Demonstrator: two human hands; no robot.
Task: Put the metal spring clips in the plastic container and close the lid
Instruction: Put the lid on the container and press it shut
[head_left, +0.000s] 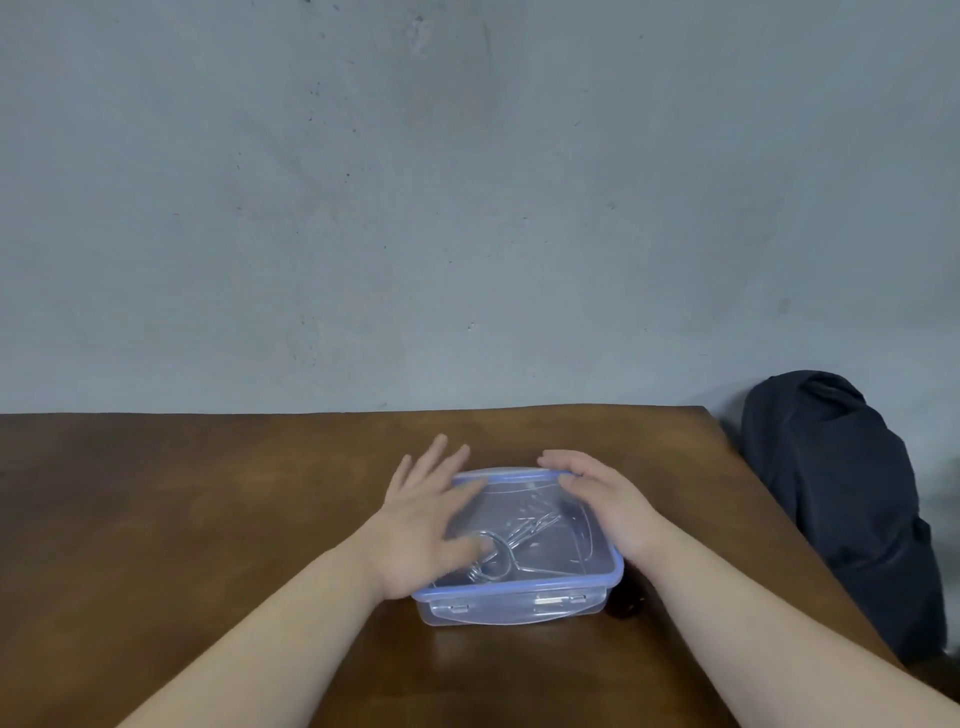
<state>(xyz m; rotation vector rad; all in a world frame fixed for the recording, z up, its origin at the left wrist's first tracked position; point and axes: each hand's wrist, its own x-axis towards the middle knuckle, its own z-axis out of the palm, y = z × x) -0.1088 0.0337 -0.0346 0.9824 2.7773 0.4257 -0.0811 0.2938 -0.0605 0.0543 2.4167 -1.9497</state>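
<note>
A clear plastic container (519, 605) with a blue-rimmed lid (535, 525) sits on the brown table (208, 519). The lid lies flat on top of it. Metal spring clips (506, 545) show through the clear lid, lying inside. My left hand (426, 519) rests flat on the lid's left side with fingers spread. My right hand (602, 499) lies on the lid's right far corner, fingers together and curved over the rim. The front latch flap (558, 600) hangs at the near side.
A dark bag or cloth bundle (841, 499) sits off the table's right edge against the grey wall (467, 208). A small dark object (626, 608) lies on the table just right of the container. The table's far edge meets the wall.
</note>
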